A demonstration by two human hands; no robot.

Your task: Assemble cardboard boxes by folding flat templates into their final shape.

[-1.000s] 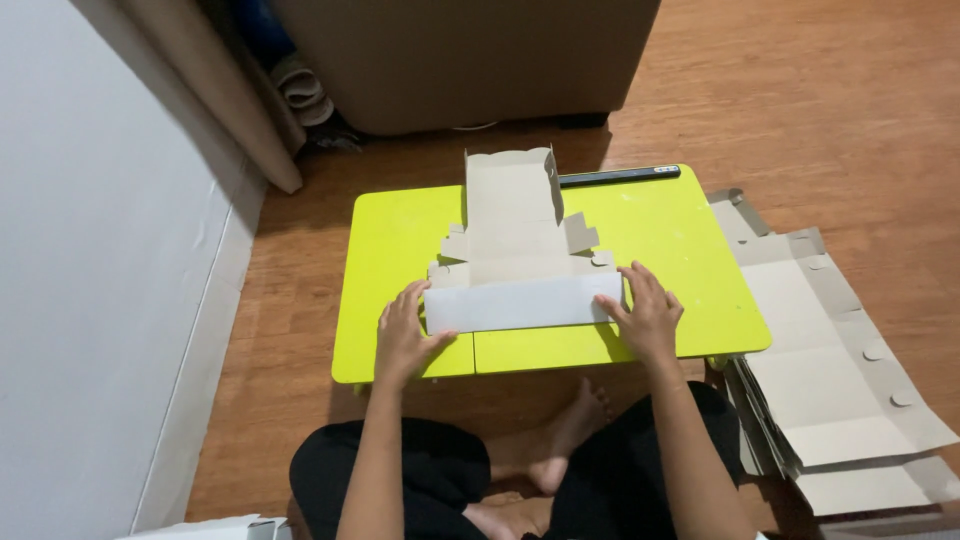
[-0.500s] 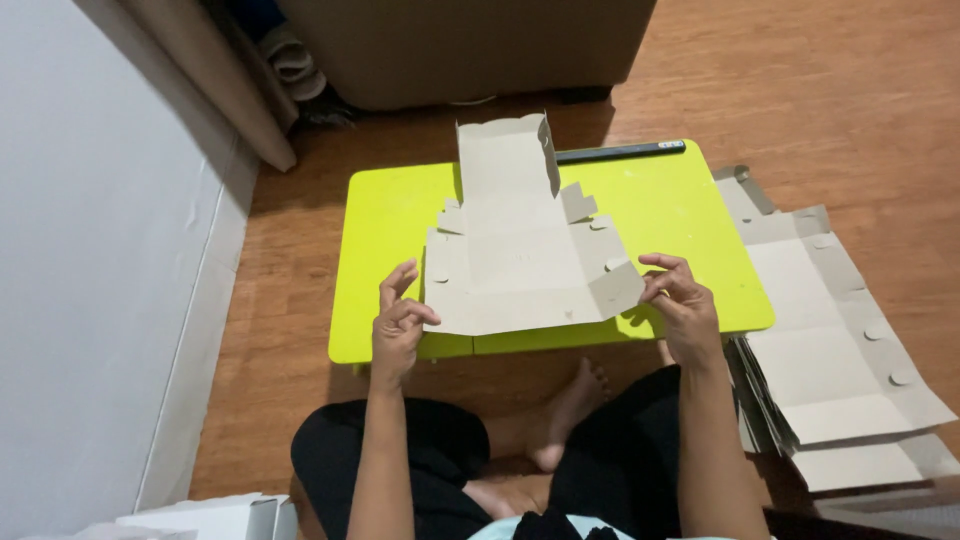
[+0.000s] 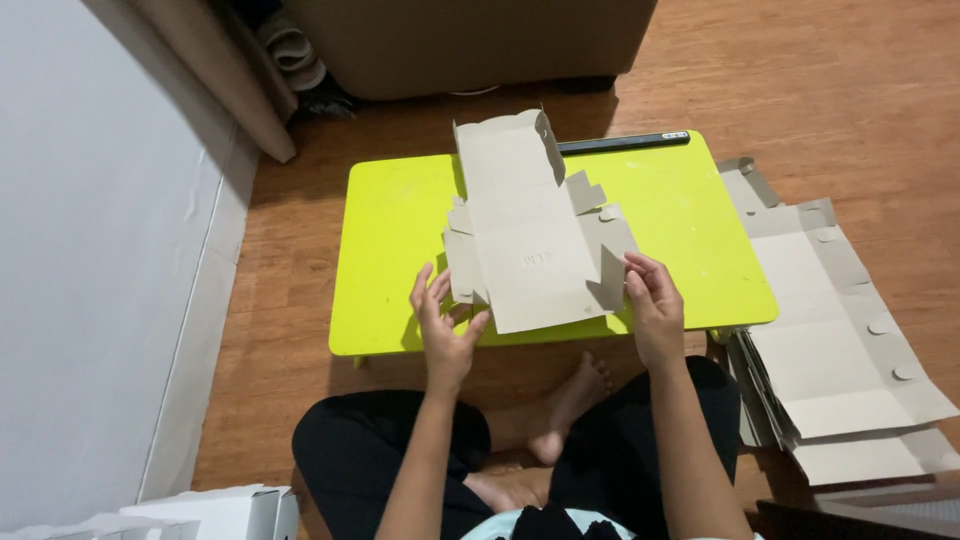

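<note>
Grey cardboard, a die-cut box blank, lay spread on the lime-green tabletop, its far end at twelve o'clock already turned up into a small hooded flap beside a black pen-like bar. The step in hand looked like the folding of the near panels: side tabs stood partly raised at nine and three o'clock of the sheet, while the long middle panel ran flat toward the person.

The left hand sat at the blank's seven o'clock corner, fingers spread and loose, fingertips touching or just short of the left tab; contact there could not be told for certain. The right hand was at the four o'clock corner, thumb and fingers pinched on the edge of the right flap. Both hands flanked the near edge, which overhung the tabletop rim slightly toward the crossed legs below.

By my judgement the next move called for both side flaps to be creased evenly along their scored lines, with the sheet held from sliding on the smooth top.

A stack of flat blanks lay on the wooden floor at three o'clock, well apart from the hands.
</note>
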